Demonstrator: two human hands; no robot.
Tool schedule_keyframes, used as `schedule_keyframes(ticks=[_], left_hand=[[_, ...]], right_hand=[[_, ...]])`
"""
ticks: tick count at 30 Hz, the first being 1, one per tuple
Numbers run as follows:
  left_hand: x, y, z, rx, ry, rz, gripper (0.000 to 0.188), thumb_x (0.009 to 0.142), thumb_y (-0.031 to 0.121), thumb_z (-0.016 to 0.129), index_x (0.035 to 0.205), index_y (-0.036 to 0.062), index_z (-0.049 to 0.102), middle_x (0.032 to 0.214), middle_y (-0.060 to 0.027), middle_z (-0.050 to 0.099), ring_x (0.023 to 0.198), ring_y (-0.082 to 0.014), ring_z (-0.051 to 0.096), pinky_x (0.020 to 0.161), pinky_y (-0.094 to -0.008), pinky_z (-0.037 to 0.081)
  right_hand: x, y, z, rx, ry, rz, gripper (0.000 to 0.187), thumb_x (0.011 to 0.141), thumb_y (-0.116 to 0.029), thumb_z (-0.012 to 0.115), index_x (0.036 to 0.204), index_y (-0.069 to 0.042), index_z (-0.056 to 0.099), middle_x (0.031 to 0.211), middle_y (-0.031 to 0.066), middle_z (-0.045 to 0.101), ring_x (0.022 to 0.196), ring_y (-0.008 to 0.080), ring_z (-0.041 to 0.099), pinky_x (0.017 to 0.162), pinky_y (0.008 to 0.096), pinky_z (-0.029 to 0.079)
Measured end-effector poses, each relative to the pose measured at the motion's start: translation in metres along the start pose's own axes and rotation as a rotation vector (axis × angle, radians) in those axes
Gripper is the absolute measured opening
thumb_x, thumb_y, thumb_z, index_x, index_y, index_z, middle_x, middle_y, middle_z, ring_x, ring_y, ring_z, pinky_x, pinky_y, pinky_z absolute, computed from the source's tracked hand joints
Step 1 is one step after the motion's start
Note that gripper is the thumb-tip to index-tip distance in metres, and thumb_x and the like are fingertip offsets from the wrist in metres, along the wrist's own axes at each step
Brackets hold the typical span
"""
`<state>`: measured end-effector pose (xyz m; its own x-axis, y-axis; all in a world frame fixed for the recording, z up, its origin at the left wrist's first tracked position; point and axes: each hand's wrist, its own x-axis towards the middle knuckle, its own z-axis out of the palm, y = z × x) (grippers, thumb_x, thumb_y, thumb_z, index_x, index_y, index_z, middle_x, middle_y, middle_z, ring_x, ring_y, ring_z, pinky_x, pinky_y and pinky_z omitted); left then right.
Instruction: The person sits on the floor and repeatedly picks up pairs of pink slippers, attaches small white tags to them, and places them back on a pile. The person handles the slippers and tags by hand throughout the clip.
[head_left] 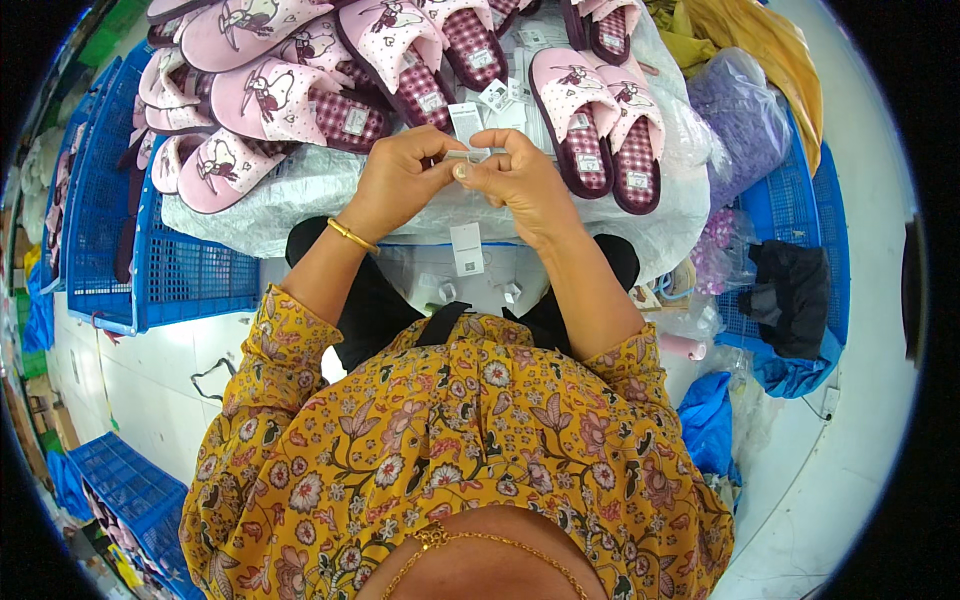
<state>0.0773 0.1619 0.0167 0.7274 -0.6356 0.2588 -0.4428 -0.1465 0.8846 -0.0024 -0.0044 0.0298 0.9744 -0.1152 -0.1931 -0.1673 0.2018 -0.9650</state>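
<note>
My left hand (398,178) and my right hand (518,178) meet in front of me, both pinching a small white paper tag (467,128) between their fingertips. A gold bangle (351,236) circles my left wrist. Just beyond the hands lie several pink slippers (268,100) with cartoon prints and checked insoles, spread over a white plastic sheet (300,195). A pair of pink slippers (605,115) lies to the right of my hands. Another white tag (466,249) lies below my hands, near my knees.
Blue plastic crates (120,240) stand at the left, another blue crate (790,210) at the right holding a black bag (790,290). A clear bag of purple items (740,120) and yellow cloth (760,40) sit at the upper right. Small tags are scattered on the white floor.
</note>
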Motion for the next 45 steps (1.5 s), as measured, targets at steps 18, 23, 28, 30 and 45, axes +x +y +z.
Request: schedule_keyframes(ticks=[18, 23, 28, 30, 45], left_hand=[[-0.011, 0.001, -0.012, -0.346, -0.343, -0.359, 0.013, 0.094, 0.016, 0.059, 0.093, 0.0044, 0.064, 0.083, 0.0039, 0.06, 0.072, -0.0057, 0.052, 0.065, -0.022, 0.044], [-0.014, 0.007, -0.001, -0.029, -0.287, -0.178, 0.015, 0.09, 0.018, 0.06, 0.09, 0.0024, 0.062, 0.074, -0.0038, 0.059, 0.064, -0.0144, 0.054, 0.06, -0.029, 0.044], [-0.012, 0.014, 0.008, 0.208, -0.184, -0.035, 0.016, 0.087, 0.018, 0.06, 0.087, 0.0021, 0.061, 0.074, -0.0133, 0.059, 0.064, -0.0262, 0.058, 0.061, -0.0353, 0.046], [-0.007, 0.023, 0.012, 0.153, -0.214, -0.065, 0.016, 0.087, 0.018, 0.06, 0.086, 0.0021, 0.061, 0.074, -0.0135, 0.059, 0.064, -0.0272, 0.058, 0.06, -0.0355, 0.046], [0.071, -0.005, 0.033, 0.486, 0.056, 0.053, 0.023, 0.088, 0.025, 0.062, 0.093, 0.0029, 0.066, 0.079, -0.0134, 0.065, 0.075, -0.0311, 0.064, 0.067, -0.0401, 0.051]], right_hand=[[-0.013, 0.008, -0.006, -0.061, -0.131, 0.089, 0.028, 0.078, -0.011, 0.079, 0.093, -0.006, 0.057, 0.075, -0.001, 0.063, 0.06, 0.003, 0.049, 0.053, 0.0188, 0.035], [-0.018, 0.022, -0.014, -0.282, -0.131, 0.03, 0.033, 0.077, -0.015, 0.08, 0.098, -0.001, 0.059, 0.088, 0.0067, 0.069, 0.072, 0.006, 0.059, 0.061, 0.0229, 0.046], [-0.031, 0.018, -0.018, -0.388, 0.017, -0.172, 0.029, 0.083, -0.016, 0.076, 0.102, 0.0, 0.061, 0.093, 0.0071, 0.069, 0.074, 0.0053, 0.058, 0.063, 0.0227, 0.046], [-0.032, 0.023, -0.023, -0.194, -0.009, -0.108, 0.025, 0.085, -0.015, 0.074, 0.102, 0.0, 0.062, 0.092, 0.0053, 0.068, 0.075, 0.0052, 0.057, 0.064, 0.0223, 0.046], [-0.031, 0.042, -0.057, -0.632, 0.204, -0.579, 0.014, 0.086, -0.013, 0.068, 0.094, -0.001, 0.065, 0.081, 0.0009, 0.062, 0.071, 0.0085, 0.054, 0.068, 0.0249, 0.046]])
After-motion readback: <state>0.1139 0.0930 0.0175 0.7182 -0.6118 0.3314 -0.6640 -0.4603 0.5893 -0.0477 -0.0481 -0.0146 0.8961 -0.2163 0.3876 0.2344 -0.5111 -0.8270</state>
